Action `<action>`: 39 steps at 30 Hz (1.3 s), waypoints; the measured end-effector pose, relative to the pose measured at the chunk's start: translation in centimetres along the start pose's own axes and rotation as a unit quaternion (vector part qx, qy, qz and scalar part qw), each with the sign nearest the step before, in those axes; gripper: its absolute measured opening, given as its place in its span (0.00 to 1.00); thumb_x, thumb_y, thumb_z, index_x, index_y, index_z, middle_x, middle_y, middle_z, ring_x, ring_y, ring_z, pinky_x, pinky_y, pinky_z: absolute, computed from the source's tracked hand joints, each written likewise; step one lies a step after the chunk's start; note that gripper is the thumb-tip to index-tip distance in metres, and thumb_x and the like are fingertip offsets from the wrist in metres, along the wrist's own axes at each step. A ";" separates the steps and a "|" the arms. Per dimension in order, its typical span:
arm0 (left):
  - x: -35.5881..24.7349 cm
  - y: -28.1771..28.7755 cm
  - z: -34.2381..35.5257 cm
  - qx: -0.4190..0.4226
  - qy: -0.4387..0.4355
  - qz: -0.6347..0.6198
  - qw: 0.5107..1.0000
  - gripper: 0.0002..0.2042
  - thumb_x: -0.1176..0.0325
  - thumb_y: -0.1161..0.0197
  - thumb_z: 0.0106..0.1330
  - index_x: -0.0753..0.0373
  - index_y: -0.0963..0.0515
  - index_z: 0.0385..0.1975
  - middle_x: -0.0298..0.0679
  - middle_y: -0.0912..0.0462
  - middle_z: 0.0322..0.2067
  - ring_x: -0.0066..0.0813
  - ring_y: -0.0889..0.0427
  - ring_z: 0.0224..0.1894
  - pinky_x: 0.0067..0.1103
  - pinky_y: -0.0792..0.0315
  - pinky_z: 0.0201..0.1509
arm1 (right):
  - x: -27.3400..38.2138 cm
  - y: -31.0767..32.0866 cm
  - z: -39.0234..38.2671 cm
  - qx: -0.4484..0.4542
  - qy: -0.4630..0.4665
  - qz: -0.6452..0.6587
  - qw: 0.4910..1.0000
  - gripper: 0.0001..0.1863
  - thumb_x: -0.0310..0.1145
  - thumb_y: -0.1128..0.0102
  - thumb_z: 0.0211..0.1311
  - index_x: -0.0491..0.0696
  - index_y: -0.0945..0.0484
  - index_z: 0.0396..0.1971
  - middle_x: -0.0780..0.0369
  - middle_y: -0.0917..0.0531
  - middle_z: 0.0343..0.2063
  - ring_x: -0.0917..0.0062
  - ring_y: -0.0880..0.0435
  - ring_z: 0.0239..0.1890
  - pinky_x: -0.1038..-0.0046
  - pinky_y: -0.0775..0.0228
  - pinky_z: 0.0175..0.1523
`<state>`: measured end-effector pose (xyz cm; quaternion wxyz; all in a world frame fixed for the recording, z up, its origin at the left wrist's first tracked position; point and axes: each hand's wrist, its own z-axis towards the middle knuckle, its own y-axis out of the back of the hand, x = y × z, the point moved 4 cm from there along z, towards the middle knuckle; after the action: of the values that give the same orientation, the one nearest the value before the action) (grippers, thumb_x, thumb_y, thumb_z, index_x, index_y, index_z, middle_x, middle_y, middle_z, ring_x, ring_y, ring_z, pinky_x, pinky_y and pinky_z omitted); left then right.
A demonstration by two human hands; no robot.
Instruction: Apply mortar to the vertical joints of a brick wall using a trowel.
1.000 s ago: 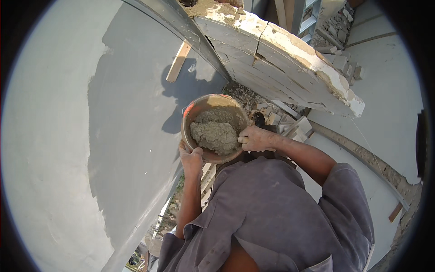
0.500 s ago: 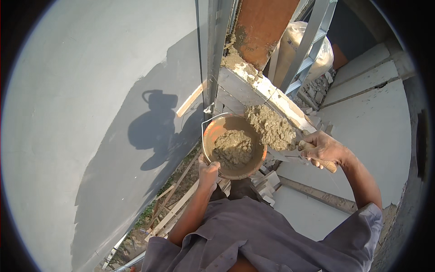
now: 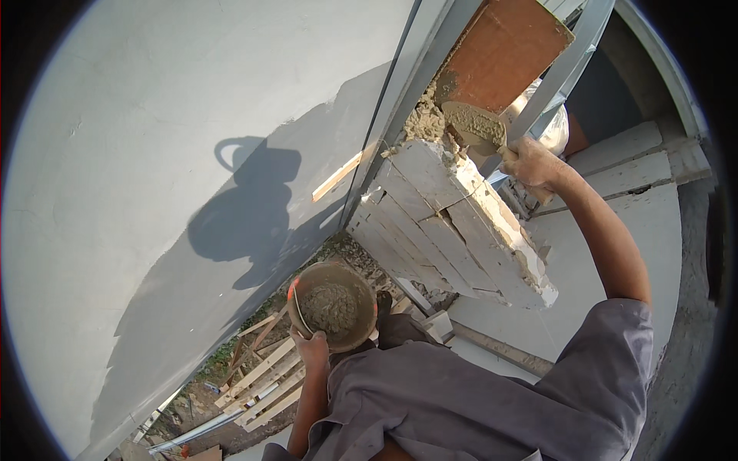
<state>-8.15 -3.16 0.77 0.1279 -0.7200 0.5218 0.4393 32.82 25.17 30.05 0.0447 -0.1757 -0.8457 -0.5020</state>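
My left hand (image 3: 313, 349) grips the near rim of an orange bucket (image 3: 364, 296), held low before my body. Inside it lies a heap of wet grey-brown mortar (image 3: 330, 309); the wire handle rests across its left side. Out to the upper right, my right hand (image 3: 532, 164) is closed round the handle of a trowel (image 3: 477, 127), its blade coated with mortar. The blade is at the top of a block wall (image 3: 430, 207), beside a clump of mortar (image 3: 424, 123) and below a reddish-brown board (image 3: 503, 54).
A partly darkened grey wall (image 3: 184, 253) rises on the left, with a short wood strip (image 3: 337, 177) on it. A metal ladder (image 3: 565, 69) stands behind the block wall, near a pale sack (image 3: 555, 131). Wooden slats (image 3: 261, 384) lie below on the ground.
My right hand has carried the loaded trowel from beside the bucket up to the wall top, and the blade now bears less mortar. The bucket has moved down and left.
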 end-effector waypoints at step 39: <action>6.0 0.9 4.9 0.045 0.006 0.010 0.999 0.33 0.80 0.46 0.49 0.69 0.44 0.61 0.48 0.29 0.49 0.36 0.24 0.47 0.26 0.29 0.49 | 9.1 -13.2 0.7 -0.122 -0.086 0.747 0.648 0.07 0.25 0.46 0.59 0.37 0.28 0.34 0.58 0.26 0.19 0.74 0.25 0.15 0.72 0.32 0.15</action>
<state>-11.00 -4.22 -6.45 0.1525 -0.7107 0.5492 0.4124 19.82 22.32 20.99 0.3098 -0.7943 -0.3588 -0.3800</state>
